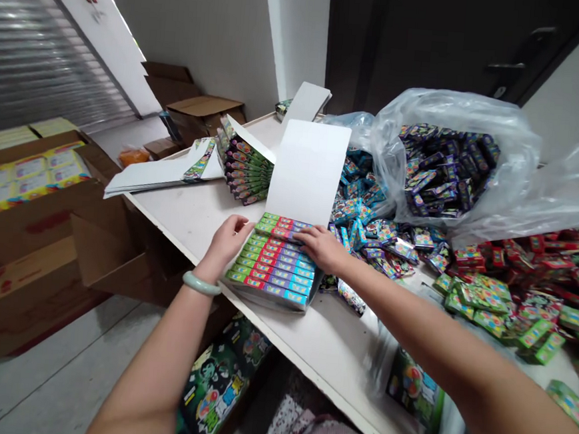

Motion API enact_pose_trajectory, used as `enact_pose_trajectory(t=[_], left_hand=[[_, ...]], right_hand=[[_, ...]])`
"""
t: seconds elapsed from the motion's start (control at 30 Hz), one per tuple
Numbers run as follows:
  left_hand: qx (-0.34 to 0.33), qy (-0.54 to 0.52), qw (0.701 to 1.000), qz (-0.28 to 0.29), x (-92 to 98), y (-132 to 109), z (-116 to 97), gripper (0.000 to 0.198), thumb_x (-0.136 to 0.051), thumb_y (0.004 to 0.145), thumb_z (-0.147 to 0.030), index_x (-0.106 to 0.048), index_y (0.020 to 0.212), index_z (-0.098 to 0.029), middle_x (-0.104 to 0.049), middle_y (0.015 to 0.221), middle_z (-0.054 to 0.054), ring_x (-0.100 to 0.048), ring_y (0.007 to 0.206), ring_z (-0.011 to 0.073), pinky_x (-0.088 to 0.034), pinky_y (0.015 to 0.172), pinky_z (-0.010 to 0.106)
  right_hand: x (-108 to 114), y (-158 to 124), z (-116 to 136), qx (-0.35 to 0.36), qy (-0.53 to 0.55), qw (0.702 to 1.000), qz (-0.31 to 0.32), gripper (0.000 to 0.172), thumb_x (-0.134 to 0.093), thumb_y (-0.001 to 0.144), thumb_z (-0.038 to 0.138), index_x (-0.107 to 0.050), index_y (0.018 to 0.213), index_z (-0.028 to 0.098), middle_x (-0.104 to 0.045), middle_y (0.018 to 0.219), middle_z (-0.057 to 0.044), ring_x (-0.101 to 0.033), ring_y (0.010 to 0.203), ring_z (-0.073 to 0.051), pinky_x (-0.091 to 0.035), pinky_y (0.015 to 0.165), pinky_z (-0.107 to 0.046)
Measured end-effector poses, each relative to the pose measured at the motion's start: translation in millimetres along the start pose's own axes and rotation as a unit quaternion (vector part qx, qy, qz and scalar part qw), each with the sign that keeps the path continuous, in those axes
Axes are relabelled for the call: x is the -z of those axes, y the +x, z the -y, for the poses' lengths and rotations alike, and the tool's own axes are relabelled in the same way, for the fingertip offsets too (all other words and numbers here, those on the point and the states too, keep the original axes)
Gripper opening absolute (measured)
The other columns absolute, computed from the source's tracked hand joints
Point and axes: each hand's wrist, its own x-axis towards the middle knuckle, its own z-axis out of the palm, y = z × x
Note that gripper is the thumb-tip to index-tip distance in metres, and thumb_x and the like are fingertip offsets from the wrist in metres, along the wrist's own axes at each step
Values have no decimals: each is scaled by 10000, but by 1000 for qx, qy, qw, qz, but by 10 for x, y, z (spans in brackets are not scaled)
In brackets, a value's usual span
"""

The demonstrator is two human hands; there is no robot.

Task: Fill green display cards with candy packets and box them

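An open display box (309, 168) with its white lid raised stands near the table's front edge. Rows of small green, red, purple and blue packs (276, 263) fill it. My left hand (230, 239) is at the box's left side, fingers bent against the rim by the upper rows; whether it grips anything is hidden. My right hand (321, 246) lies over the upper right of the rows, its fingers stretched across the purple and blue packs. A jade-coloured bangle (201, 283) is on my left wrist.
Loose blue packs (355, 212), green packs (483, 302) and red packs (541, 260) lie on the right. Behind them is a plastic bag (518, 148) of purple packs. Folded cartons (157, 174) lie left on the table (169, 211); cardboard boxes (29, 277) stand beyond.
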Motion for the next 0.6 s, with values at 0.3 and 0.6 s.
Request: enact_pose_trajectory(t=[0.3, 0.6], left_hand=[[89, 66, 993, 48, -103, 205, -159, 235, -664, 688, -389, -537, 724, -194, -520, 602, -29, -491, 580, 170, -388, 588, 277], [-116, -222, 948, 194, -575, -953, -1281, 259, -586, 831, -450, -593, 946, -218, -644, 888, 13, -616, 824, 172, -483, 762, 288]], right_hand=[[342, -313, -31, -73, 64, 994, -50, 485, -564, 916, 375, -521, 1363, 192, -383, 1490, -160, -325, 1379, -332, -274, 1101, -518], [1024, -2624, -461, -346, 133, 920, -122, 164, -582, 874, 230, -699, 965, 159, -717, 911, -69, -647, 809, -183, -495, 765, -324]])
